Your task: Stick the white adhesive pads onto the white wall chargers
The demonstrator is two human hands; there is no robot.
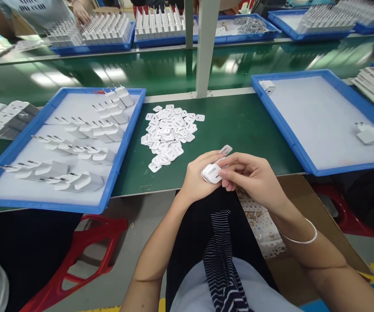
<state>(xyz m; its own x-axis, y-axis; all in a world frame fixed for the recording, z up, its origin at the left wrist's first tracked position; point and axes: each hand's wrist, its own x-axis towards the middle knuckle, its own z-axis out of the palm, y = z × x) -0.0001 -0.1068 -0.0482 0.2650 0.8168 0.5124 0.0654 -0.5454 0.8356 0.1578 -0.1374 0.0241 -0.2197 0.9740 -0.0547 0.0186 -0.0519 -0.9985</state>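
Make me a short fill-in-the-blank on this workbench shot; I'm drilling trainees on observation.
1. Both hands hold a white charger above the table's ____ edge.
2. The loose pile of white plates lies on the ____ mat.
3. The right wrist wears a ____.
4. The trays have ____ rims.

Missing: near; green; bracelet; blue

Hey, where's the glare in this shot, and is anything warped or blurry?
Head view: overhead lights glare in streaks on the green conveyor belt; the blue trays bow toward the frame edges; the white charger between left hand and right hand is sharp.
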